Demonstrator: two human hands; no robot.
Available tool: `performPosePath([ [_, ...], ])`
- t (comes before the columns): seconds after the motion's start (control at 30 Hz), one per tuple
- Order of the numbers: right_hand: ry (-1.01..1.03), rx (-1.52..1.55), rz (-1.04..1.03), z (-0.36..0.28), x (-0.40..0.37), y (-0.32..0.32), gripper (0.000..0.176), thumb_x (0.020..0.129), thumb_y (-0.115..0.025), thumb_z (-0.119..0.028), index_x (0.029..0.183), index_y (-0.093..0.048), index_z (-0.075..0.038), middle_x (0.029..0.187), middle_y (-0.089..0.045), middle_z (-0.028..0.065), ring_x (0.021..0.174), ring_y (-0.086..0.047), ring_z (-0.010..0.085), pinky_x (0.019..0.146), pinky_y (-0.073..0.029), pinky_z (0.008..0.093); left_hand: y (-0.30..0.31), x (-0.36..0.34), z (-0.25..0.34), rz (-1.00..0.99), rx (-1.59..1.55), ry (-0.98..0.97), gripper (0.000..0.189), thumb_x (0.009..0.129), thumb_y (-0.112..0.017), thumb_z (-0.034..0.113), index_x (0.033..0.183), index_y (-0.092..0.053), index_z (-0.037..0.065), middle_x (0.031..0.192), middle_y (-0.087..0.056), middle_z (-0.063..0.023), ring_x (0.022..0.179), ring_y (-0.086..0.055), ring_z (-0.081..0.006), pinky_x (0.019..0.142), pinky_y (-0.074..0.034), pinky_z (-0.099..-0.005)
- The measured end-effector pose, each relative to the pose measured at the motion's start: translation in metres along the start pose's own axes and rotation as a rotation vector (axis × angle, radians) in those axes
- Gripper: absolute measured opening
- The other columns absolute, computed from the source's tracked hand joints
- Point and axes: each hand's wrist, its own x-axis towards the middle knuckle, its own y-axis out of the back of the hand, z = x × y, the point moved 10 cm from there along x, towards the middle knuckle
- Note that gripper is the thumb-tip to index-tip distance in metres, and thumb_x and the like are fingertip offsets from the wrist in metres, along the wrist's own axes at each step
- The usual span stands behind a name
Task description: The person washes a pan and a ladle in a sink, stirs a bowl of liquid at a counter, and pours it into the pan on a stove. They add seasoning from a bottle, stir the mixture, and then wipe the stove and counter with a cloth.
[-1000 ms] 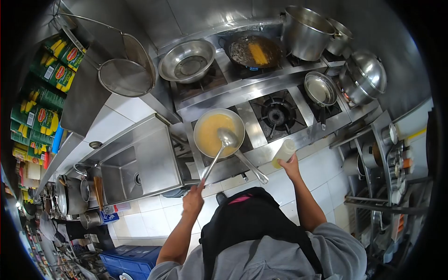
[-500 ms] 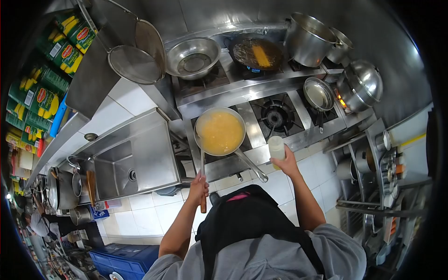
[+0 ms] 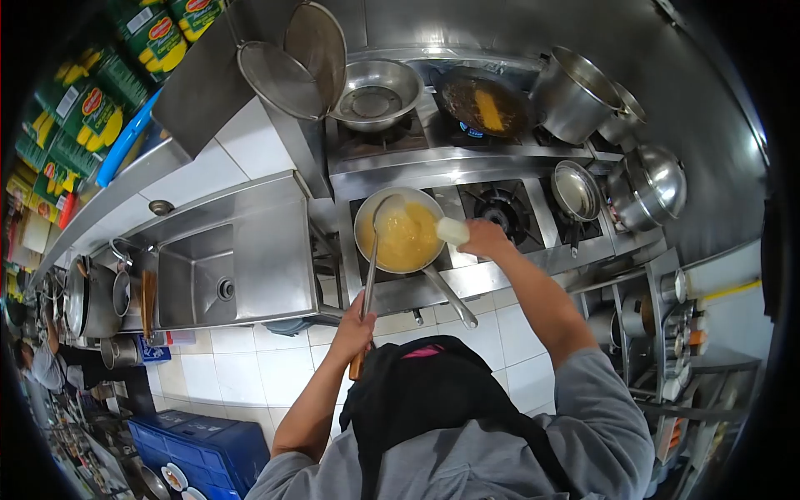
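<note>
My left hand [image 3: 353, 333] is closed around the wooden-ended handle of a ladle [image 3: 372, 271]. Its head dips into the orange-yellow sauce [image 3: 402, 243] in a frying pan [image 3: 450, 297], which sits on the front left burner with its handle pointing towards me. In my right hand [image 3: 486, 239] is a squeeze bottle [image 3: 452, 231], tipped over with its top end at the pan's right rim. My fingers wrap the bottle's lower part. Whether anything flows from it I cannot make out.
Behind stand a dark wok [image 3: 492, 104] over a blue flame, a metal bowl [image 3: 375, 96] and a tall pot [image 3: 577, 96]. A small pan [image 3: 575, 190] is at the right. The sink [image 3: 196, 275] lies left, a blue crate [image 3: 200, 454] lower left. Another person is far left.
My right hand has lifted the bottle forward and left to the pan and tipped it. The ladle's head has shifted within the sauce. The view has turned slightly.
</note>
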Motion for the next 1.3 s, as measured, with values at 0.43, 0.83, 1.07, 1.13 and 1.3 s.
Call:
performPosePath([
  [0.43, 0.129, -0.564, -0.258, -0.122, 0.040, 0.007, 0.036, 0.074, -0.070, -0.026, 0.105, -0.075, -0.007, 0.110, -0.074, 0.0152, 0.104, -0.072, 0.0289, 0.087, -0.058, 0.0413, 0.024, 0.000, -0.011, 0.082, -0.134, -0.022, 0.070, 0.098, -0.056, 0.014, 0.158, -0.022, 0.004, 0.063, -0.051, -0.0018, 0.046, -0.047, -0.0115, 0.041, -0.044, -0.0299],
  [0.83, 0.031, -0.595, -0.141, -0.079, 0.051, 0.020, 0.032, 0.081, -0.066, -0.023, 0.107, -0.074, -0.006, 0.111, -0.074, 0.0150, 0.104, -0.072, 0.0296, 0.085, -0.058, 0.0425, 0.015, -0.005, -0.016, 0.010, -0.177, -0.002, 0.070, 0.098, -0.056, 0.012, 0.158, -0.022, 0.005, 0.062, -0.048, -0.0005, 0.046, -0.046, -0.0108, 0.039, -0.044, -0.0299],
  [1.07, -0.028, -0.542, -0.078, -0.111, 0.069, 0.043, 0.040, 0.078, -0.070, -0.024, 0.113, -0.072, -0.006, 0.114, -0.073, 0.0154, 0.107, -0.071, 0.0293, 0.088, -0.058, 0.0423, 0.031, 0.006, -0.014, 0.030, -0.168, -0.022, 0.072, 0.097, -0.055, 0.014, 0.160, -0.019, 0.007, 0.062, -0.050, -0.0015, 0.046, -0.047, -0.0112, 0.040, -0.044, -0.0309],
  [1.13, -0.007, -0.545, -0.098, -0.121, 0.065, 0.038, 0.039, 0.078, -0.069, -0.024, 0.113, -0.072, -0.006, 0.114, -0.073, 0.0157, 0.107, -0.071, 0.0294, 0.088, -0.057, 0.0426, 0.036, 0.007, -0.016, 0.026, -0.163, -0.024, 0.073, 0.097, -0.056, 0.014, 0.160, -0.019, 0.007, 0.061, -0.050, -0.0016, 0.046, -0.047, -0.0112, 0.040, -0.044, -0.0308],
  [1.3, 0.045, -0.585, -0.208, -0.118, 0.043, 0.002, 0.040, 0.079, -0.068, -0.025, 0.112, -0.071, -0.005, 0.113, -0.072, 0.0164, 0.106, -0.071, 0.0305, 0.089, -0.057, 0.0433, 0.050, 0.006, -0.020, 0.010, -0.161, -0.035, 0.073, 0.098, -0.057, 0.015, 0.160, -0.019, 0.007, 0.061, -0.050, -0.0020, 0.045, -0.047, -0.0112, 0.040, -0.045, -0.0308],
])
